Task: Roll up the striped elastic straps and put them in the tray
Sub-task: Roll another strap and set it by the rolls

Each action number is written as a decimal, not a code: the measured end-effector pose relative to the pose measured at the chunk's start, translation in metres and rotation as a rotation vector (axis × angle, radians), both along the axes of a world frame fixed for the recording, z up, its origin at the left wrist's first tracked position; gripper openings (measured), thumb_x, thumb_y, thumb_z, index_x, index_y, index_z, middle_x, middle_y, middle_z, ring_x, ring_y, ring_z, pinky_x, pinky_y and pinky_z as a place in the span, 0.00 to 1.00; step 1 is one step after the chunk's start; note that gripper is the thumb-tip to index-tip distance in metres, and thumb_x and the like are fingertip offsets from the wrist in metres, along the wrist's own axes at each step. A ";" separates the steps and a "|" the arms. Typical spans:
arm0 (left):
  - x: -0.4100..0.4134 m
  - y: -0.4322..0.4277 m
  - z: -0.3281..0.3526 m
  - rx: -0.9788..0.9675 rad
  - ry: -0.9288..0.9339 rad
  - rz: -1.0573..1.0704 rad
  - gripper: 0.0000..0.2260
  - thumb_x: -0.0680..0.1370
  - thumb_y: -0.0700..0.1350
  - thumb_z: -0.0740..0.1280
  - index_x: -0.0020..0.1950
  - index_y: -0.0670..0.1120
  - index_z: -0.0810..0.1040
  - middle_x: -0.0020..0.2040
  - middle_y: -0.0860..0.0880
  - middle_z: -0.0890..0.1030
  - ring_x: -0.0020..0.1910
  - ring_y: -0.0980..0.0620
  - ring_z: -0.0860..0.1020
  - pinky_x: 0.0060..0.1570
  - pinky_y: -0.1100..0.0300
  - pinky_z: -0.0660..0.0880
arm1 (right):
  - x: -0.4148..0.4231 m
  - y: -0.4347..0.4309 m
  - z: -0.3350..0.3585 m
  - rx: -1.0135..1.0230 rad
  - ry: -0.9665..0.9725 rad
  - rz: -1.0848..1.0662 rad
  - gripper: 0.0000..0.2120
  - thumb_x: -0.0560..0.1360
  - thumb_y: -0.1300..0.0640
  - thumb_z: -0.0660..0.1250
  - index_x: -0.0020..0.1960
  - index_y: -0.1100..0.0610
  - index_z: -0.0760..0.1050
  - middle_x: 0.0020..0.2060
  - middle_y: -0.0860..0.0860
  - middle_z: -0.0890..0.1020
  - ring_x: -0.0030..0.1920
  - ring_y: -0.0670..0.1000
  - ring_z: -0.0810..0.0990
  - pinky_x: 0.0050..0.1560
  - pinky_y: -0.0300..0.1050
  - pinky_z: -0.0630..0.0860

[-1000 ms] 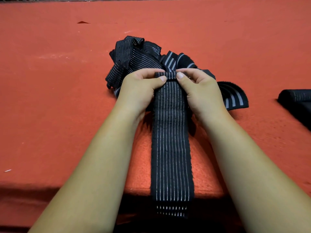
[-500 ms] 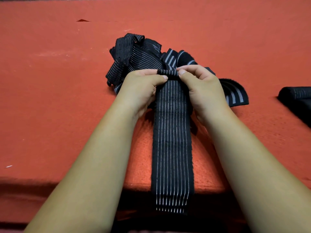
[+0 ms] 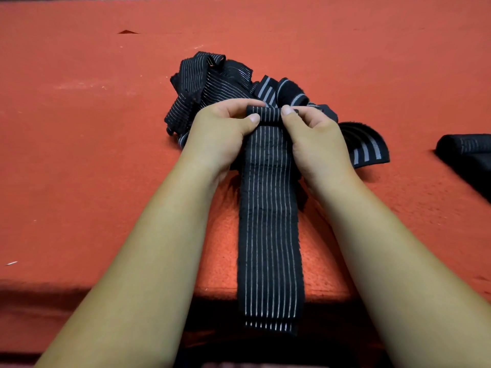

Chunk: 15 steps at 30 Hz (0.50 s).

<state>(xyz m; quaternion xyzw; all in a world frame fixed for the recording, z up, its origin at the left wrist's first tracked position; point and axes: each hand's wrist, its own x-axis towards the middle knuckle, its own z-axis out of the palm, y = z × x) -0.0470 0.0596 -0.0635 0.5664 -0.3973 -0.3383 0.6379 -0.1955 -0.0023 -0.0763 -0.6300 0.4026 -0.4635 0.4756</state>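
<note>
Striped strap (image 3: 269,221), black with thin white lines running lengthwise, is lying flat down the middle of the red table (image 3: 79,168), between the two forearms. Its near end is hanging over the table's front edge into shadow. Its far end is sitting curled into a small tight roll (image 3: 264,113), lying crosswise on top of the flat part.

Left hand (image 3: 220,134) is gripping the roll's left end, thumb pressing on the near side, fingers curled over the top and far side. Right hand (image 3: 316,139) is doing the same at the right end, thumb tip on the roll, fingers bent round behind it. Both hands are clenched on the roll, neither one slack.

Just behind the hands a loose pile of straps (image 3: 210,83) is lying tangled. It is the same black cloth with thin white lines, and some loops are standing up. One broader-striped strap (image 3: 369,150), black with wide grey bands, is curving out from behind the right hand toward the right, lying on the table.

At the right edge of view a dark rolled strap (image 3: 465,147) is lying well apart from the hands, partly cut off by the frame. Cannot tell what it is sitting on.
</note>
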 end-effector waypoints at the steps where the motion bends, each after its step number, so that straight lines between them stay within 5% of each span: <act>1: 0.000 0.000 0.000 -0.006 -0.006 -0.003 0.12 0.81 0.33 0.70 0.57 0.46 0.89 0.52 0.43 0.89 0.48 0.46 0.87 0.49 0.50 0.84 | 0.000 0.001 0.000 -0.005 0.016 -0.006 0.14 0.83 0.43 0.68 0.54 0.52 0.86 0.46 0.47 0.90 0.50 0.49 0.88 0.57 0.54 0.84; 5: 0.000 -0.001 -0.003 -0.018 -0.007 -0.013 0.13 0.81 0.32 0.70 0.56 0.48 0.89 0.53 0.42 0.89 0.49 0.45 0.87 0.52 0.49 0.84 | 0.000 0.000 0.000 -0.020 0.038 -0.030 0.20 0.82 0.37 0.65 0.51 0.51 0.87 0.46 0.49 0.90 0.51 0.55 0.88 0.60 0.64 0.82; 11: -0.001 0.003 0.000 0.063 0.077 -0.047 0.07 0.81 0.42 0.76 0.58 0.43 0.89 0.49 0.37 0.85 0.43 0.43 0.78 0.48 0.50 0.74 | -0.001 0.000 -0.001 0.023 -0.065 -0.018 0.09 0.82 0.53 0.68 0.53 0.49 0.88 0.49 0.47 0.90 0.54 0.51 0.88 0.63 0.61 0.83; 15: 0.002 0.000 -0.004 0.136 0.093 -0.010 0.24 0.79 0.55 0.77 0.59 0.34 0.84 0.50 0.42 0.80 0.49 0.43 0.74 0.46 0.52 0.72 | 0.001 0.001 0.000 0.024 -0.067 -0.013 0.10 0.81 0.56 0.68 0.55 0.48 0.87 0.49 0.47 0.90 0.52 0.53 0.88 0.59 0.60 0.84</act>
